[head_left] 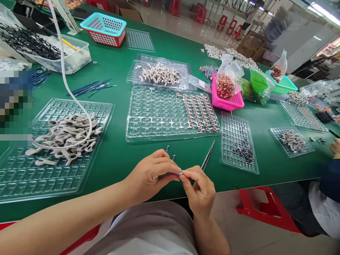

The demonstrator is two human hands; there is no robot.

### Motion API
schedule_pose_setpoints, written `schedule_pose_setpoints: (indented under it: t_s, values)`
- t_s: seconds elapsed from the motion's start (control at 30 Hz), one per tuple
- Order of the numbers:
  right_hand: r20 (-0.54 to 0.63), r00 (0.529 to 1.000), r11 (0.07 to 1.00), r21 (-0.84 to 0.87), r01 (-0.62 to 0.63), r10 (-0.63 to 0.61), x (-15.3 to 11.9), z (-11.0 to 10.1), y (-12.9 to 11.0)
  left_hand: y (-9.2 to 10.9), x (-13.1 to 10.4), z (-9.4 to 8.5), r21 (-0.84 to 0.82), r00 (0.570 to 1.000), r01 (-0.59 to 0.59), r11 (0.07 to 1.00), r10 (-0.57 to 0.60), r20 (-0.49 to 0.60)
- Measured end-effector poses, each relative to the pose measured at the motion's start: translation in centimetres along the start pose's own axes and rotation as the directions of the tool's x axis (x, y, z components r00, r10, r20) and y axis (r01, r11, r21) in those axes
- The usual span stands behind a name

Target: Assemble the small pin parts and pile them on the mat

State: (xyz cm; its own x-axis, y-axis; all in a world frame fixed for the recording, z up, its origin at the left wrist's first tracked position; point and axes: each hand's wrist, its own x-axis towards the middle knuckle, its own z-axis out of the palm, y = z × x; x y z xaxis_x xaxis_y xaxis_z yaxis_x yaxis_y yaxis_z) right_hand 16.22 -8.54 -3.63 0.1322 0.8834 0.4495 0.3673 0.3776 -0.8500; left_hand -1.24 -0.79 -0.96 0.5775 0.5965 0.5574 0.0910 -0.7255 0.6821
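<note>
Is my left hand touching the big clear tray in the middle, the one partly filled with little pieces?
Apart. The head view shows a strip of green table between your left hand and the near rim of the clear tray.

I count one pink plastic basket (227, 104) and one pair of pointed metal tweezers (208, 156). I see two short dark rods (173, 157).

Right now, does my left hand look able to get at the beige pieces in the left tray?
Probably yes: the left hand is near that tray, with open tabletop between. But its fingers pinch a small part, and in this view a white cable loops across the pieces.
</note>
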Motion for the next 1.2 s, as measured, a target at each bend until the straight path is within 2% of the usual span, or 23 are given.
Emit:
schedule_pose_setpoints:
  t_s: [0.43,0.6,0.7,0.77,0.83,0.9,0.97,1.03,1.1,1.13,1.2]
  values:
    - [0.005,0.999,0.991,-0.126,0.038,-0.037,0.0,0.2,0.0,-0.2,0.2,0.1,0.026,1.0,-0.021,0.999,0.022,-0.021]
    - [0.057,0.998,0.987,-0.16,0.029,-0.02,0.1,-0.3,0.0,-0.1,0.2,0.0,0.069,0.998,0.058,0.996,-0.06,0.034]
    - [0.13,0.991,0.989,-0.137,0.053,-0.035,0.3,-0.6,0.5,0.6,0.5,-0.8,0.124,0.989,0.108,0.986,-0.12,0.091]
    - [0.15,0.988,0.992,-0.123,0.04,-0.021,0.4,-0.8,1.0,1.2,0.8,-1.9,0.182,0.984,0.139,0.973,-0.157,0.088]
    - [0.139,0.99,0.991,-0.128,0.041,-0.023,0.4,-0.9,1.3,2.0,0.8,-3.6,0.256,0.979,0.188,0.948,-0.203,0.034]
    - [0.113,0.993,0.99,-0.132,0.042,-0.027,0.3,-0.9,1.4,2.5,0.1,-5.9,0.357,0.963,0.27,0.894,-0.261,-0.072]
    - [0.092,0.995,0.991,-0.126,0.044,-0.032,0.3,-0.7,1.2,2.3,-1.3,-8.9,0.483,0.928,0.373,0.793,-0.306,-0.214]
    - [0.081,0.996,0.992,-0.114,0.051,-0.042,0.3,-0.5,0.8,1.3,-3.1,-12.3,0.625,0.9,0.429,0.652,-0.253,-0.354]
    - [0.08,0.996,0.994,-0.098,0.054,-0.046,0.5,-0.1,0.5,-0.4,-4.8,-15.4,0.71,0.868,0.494,0.502,-0.249,-0.429]
    - [0.083,0.995,0.994,-0.09,0.056,-0.048,0.6,0.0,0.3,-1.3,-5.3,-16.5,0.73,0.851,0.525,0.436,-0.262,-0.456]
    - [0.09,0.995,0.995,-0.084,0.061,-0.053,0.7,0.2,0.1,-3.1,-5.5,-17.5,0.766,0.864,0.502,0.403,-0.276,-0.421]
